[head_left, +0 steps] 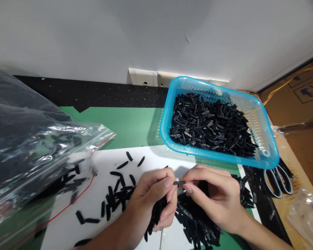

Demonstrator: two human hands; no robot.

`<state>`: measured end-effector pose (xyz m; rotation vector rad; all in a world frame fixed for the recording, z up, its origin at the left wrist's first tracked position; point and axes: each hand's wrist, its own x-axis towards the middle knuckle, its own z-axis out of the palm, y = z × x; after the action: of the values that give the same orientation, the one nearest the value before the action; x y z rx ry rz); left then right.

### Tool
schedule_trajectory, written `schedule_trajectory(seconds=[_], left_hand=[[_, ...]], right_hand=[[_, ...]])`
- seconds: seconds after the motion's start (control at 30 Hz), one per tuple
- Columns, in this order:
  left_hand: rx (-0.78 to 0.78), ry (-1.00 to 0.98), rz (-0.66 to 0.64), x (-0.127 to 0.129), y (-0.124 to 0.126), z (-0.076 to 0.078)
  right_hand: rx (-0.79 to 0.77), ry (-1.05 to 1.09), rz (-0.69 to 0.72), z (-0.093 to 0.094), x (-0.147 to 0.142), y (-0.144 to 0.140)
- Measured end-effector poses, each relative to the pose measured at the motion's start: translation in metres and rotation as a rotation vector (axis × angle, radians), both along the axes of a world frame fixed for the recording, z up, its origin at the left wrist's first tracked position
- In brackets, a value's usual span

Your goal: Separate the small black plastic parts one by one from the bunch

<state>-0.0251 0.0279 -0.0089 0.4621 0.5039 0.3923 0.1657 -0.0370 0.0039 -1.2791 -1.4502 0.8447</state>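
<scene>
- The left hand [152,201] is clenching a bundle of black clips [153,217] in its palm, while its thumb and forefinger are pinching one end of a single clip [179,182].
- The right hand [215,198] is gripping the other end of that clip between thumb and forefinger; its other fingers are curling loosely.
- The clip is lying level between the two hands, just above a white sheet [151,159].
- A heap of clips [198,225] is lying under and in front of the right hand, partly on the sheet.
- Loose clips [117,189] are lying scattered on the sheet to the left of the left hand.
- A blue basket [266,139] filled with more clips is sitting behind the hands, on a green mat [125,125].
- Scissors [279,178] are lying just right of the basket's near corner.
- A clear bag [28,139] holding dark parts is slumping at the left, its mouth resting on the sheet.
</scene>
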Motion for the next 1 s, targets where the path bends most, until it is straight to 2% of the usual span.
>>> schedule_trajectory(seconds=[0.33, 0.5, 0.6, 0.73, 0.8, 0.9, 1.0], left_hand=[[-0.004, 0.014, -0.002, 0.000, -0.002, -0.003], [0.021, 0.042, -0.017, 0.001, 0.000, 0.001], [0.033, 0.070, -0.028, 0.001, 0.002, 0.006], [0.020, 0.090, -0.029, 0.000, 0.002, 0.010], [0.034, 0.099, -0.035, 0.000, 0.001, 0.010], [0.119, 0.141, -0.068, 0.000, -0.002, 0.011], [0.263, 0.186, -0.096, 0.000, -0.005, 0.011]], right_hand=[[-0.008, -0.016, -0.014, 0.000, 0.002, -0.002], [0.009, -0.027, -0.019, -0.003, 0.001, -0.002], [0.101, -0.066, -0.047, -0.003, 0.001, -0.005], [0.363, -0.334, -0.103, 0.001, 0.002, -0.015], [0.442, -0.420, -0.113, 0.001, 0.002, -0.021], [0.467, -0.446, -0.134, -0.003, 0.001, -0.025], [0.427, -0.449, -0.124, -0.005, 0.000, -0.023]])
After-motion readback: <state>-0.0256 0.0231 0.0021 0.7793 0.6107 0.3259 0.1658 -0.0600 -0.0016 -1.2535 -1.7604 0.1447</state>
